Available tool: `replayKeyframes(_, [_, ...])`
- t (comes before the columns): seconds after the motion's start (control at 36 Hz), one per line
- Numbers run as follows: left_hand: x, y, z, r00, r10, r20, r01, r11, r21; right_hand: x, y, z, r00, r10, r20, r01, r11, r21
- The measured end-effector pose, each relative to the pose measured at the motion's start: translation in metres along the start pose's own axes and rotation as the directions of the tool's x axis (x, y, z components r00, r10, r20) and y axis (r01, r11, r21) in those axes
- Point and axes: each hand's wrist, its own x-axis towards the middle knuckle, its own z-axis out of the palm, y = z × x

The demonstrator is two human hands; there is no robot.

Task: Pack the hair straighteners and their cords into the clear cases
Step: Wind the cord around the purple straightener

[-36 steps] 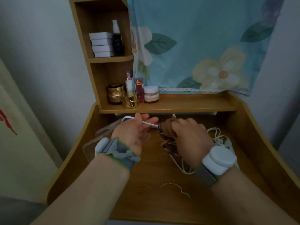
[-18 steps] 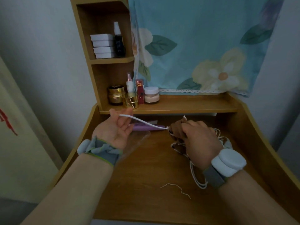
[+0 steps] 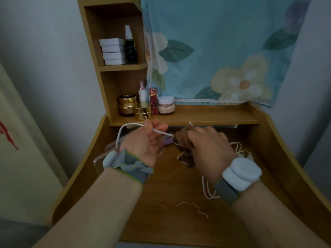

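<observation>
Head view. The left hand [image 3: 148, 142], palm turned up, pinches a white cord [image 3: 125, 126] between thumb and fingers; from the pinch the cord arches up and to the left, then drops behind the left wrist, and on the other side it runs right to a small metal collar at the end of a purple hair straightener [image 3: 167, 141]. The straightener lies low between the two hands, mostly hidden by them. The right hand [image 3: 207, 147], back toward the camera, is curled around a brown object at the straightener's cord end; what that object is cannot be told. A clear case [image 3: 100, 161] lies on the tabletop [image 3: 161, 190] under and left of the left wrist, only its edges showing. More loops of white cord [image 3: 208, 193] lie on the tabletop beneath and to the right of the right hand. A short loose white thread [image 3: 192, 206] lies apart on the near tabletop. Both wrists carry grey straps with pale blue pods. On the shelf behind stand gold jars [image 3: 142, 113], a white-lidded jar [image 3: 166, 105], a red tube [image 3: 153, 101] and a small pink-capped bottle [image 3: 142, 92]; the upper shelf holds stacked white boxes [image 3: 113, 51] beside a dark spray bottle [image 3: 130, 49]. A blue floral cloth [image 3: 223, 51] hangs at the back.
</observation>
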Motion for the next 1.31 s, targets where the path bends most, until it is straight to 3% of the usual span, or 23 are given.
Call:
replayKeyframes(0.42, [0.024, 0.021, -0.039, 0.990, 0.046, -0.133, -0.070, 0.981, -0.181, -0.009, 0.020, 0.004, 0.989, 0.131, 0.071, -0.130, 0.991, -0.024])
replayKeyframes(0.56, [-0.002, 0.007, -0.013, 0.994, -0.002, 0.106, 0.008, 0.999, -0.053, -0.005, 0.018, 0.000, 0.983, 0.174, 0.066, -0.175, 0.984, 0.023])
replayKeyframes(0.64, [-0.017, -0.012, 0.009, 0.978, 0.056, 0.202, -0.091, 0.981, 0.170, 0.000, 0.009, -0.003, 0.989, 0.146, 0.027, -0.147, 0.988, 0.046])
replayKeyframes(0.89, [-0.008, 0.010, 0.011, 0.982, 0.179, 0.061, -0.185, 0.977, 0.109, 0.001, 0.004, -0.008, 0.998, 0.032, -0.045, -0.030, 0.999, 0.044])
replayKeyframes(1.0, [0.002, 0.019, 0.001, 0.982, 0.188, -0.031, -0.189, 0.982, -0.025, -0.003, 0.008, -0.007, 1.000, 0.018, -0.006, -0.018, 0.999, 0.032])
replayKeyframes(1.17, [0.017, 0.027, -0.018, 0.988, 0.114, -0.106, -0.129, 0.981, -0.145, -0.011, 0.011, 0.005, 0.994, 0.064, 0.091, -0.064, 0.998, -0.006])
replayKeyframes(1.31, [0.026, 0.026, -0.025, 0.980, 0.107, -0.165, -0.140, 0.969, -0.202, -0.012, 0.014, 0.009, 0.990, 0.115, 0.079, -0.118, 0.993, 0.027])
